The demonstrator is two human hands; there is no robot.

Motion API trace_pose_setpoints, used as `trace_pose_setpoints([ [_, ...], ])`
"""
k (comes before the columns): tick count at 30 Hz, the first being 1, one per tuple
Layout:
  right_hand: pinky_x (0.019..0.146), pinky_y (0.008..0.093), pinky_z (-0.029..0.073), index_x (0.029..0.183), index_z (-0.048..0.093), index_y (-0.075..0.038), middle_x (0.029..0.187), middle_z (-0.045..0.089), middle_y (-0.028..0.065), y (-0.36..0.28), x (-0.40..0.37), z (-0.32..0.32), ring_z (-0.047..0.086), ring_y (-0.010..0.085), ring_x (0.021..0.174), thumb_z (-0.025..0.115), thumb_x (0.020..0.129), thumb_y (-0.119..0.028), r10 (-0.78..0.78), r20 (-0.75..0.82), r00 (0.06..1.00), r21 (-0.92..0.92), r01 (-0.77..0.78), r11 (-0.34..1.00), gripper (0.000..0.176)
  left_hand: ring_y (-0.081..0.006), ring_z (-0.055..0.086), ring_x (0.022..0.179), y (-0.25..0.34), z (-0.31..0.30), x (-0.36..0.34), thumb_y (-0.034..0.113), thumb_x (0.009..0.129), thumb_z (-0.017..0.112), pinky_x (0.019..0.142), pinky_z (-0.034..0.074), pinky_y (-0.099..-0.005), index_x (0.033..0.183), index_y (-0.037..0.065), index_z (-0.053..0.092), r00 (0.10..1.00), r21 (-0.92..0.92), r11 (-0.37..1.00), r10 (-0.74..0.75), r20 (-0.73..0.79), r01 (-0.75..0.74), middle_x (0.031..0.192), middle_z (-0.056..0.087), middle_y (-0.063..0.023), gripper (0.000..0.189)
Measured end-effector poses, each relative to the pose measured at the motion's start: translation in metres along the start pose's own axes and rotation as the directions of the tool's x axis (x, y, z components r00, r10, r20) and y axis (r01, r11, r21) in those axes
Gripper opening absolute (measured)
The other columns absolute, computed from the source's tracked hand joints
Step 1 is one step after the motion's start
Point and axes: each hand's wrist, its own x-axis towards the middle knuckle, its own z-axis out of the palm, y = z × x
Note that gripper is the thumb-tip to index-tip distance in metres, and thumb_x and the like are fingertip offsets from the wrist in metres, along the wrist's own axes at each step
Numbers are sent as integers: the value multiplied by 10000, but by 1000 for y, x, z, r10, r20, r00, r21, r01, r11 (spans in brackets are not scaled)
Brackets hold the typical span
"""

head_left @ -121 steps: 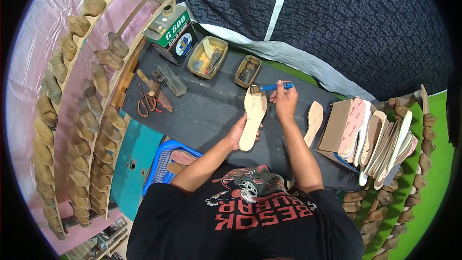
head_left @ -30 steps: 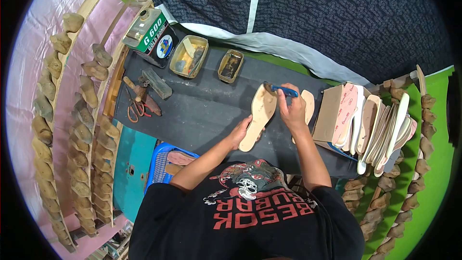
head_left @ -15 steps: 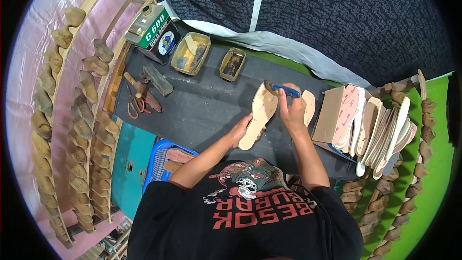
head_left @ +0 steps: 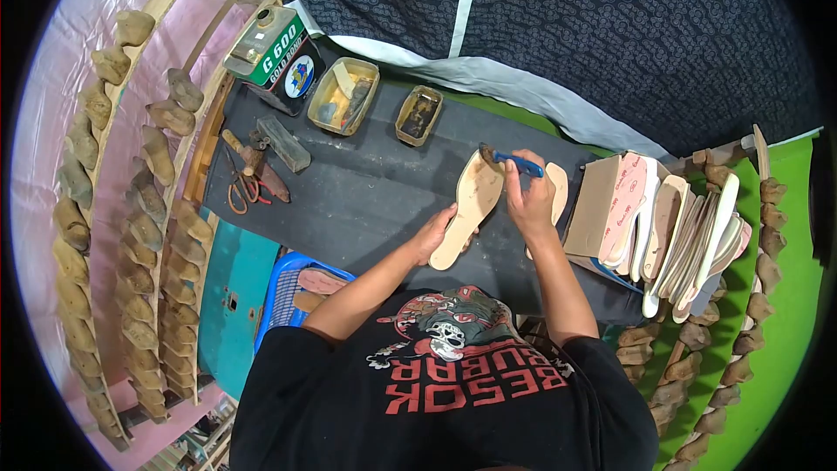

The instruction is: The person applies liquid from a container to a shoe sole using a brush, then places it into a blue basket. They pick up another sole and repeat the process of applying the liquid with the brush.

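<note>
A beige insole (head_left: 471,214) is held tilted over the dark table (head_left: 366,183), its wide end pointing away from me. My left hand (head_left: 434,235) is closed around its lower left edge, thumb on top. In my right hand (head_left: 534,196) is a brush with a blue handle (head_left: 521,164); its dark bristles touch the insole's upper end. Another beige insole (head_left: 558,187) lies on the table, partly hidden behind my right hand.
Left on the table are a G 600 can (head_left: 277,57), a hammer (head_left: 242,150), scissors (head_left: 237,190) and a grey block (head_left: 284,144). Two trays (head_left: 373,96) stand behind. A cardboard box (head_left: 597,209) and stacked insoles (head_left: 689,240) are right; a blue basket (head_left: 272,292) is below.
The brush and both hands are in nearly the same place. The view has shifted very slightly.
</note>
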Motion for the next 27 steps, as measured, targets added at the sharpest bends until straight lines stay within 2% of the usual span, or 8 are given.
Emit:
trace_pose_setpoints([
  [5,790,389,571,1112,633,35,1017,706,191,-7,-10,4,717,357,869,709,946,-21,-116,98,988,46,112,993,191,-170,656,740,-7,-14,4,540,1107,346,663,552,-321,1215,24,624,998,3,1000,-15,63,15,918,691,-91,596],
  [6,773,384,572,1109,632,39,1004,706,190,-2,-10,4,716,339,853,707,948,-15,-124,62,990,8,123,992,186,-170,657,750,-5,-13,3,541,1107,348,667,555,-322,1227,27,620,996,6,1000,-22,83,21,936,694,-95,593],
  [10,743,368,572,1112,635,38,994,712,180,4,-1,-7,721,303,842,703,959,-29,9,-11,1000,-30,-9,999,180,-174,660,773,-6,-6,-2,531,1108,358,674,563,-331,1258,34,605,1000,-75,997,3,21,-2,983,701,-106,576],
  [16,740,376,572,1101,631,32,997,716,179,2,-9,-7,726,311,832,709,952,-31,-46,28,999,-5,46,999,179,-177,660,773,-6,-7,0,523,1109,364,676,567,-331,1266,32,603,998,-137,990,48,33,-43,988,704,-105,568],
  [19,739,381,572,1087,632,27,988,719,177,-2,-12,-4,728,319,828,718,945,-32,-17,30,999,13,17,1000,177,-178,661,775,-5,-8,3,522,1108,369,679,569,-333,1272,32,600,997,-123,991,55,56,-48,992,703,-105,566],
  [23,709,357,565,1099,637,28,946,716,160,4,0,-10,714,262,777,697,970,-50,40,-34,999,-42,-41,998,162,-180,662,789,-3,-5,2,521,1107,372,690,570,-337,1281,35,595,998,-138,990,25,58,-16,1003,697,-109,563],
  [24,681,340,557,1098,638,26,934,710,151,2,6,-15,695,224,748,687,982,-58,1,-41,999,-75,-4,997,151,-180,662,795,-1,-4,1,522,1107,371,693,570,-337,1282,36,594,998,-142,990,18,54,-10,1006,694,-110,562],
  [27,666,318,523,1067,662,9,904,699,111,3,7,-18,647,190,715,700,975,-70,28,-65,997,-53,-32,998,128,-182,662,811,0,-5,0,522,1108,369,700,571,-338,1291,36,589,999,-187,982,27,42,-19,1004,687,-112,564],
])
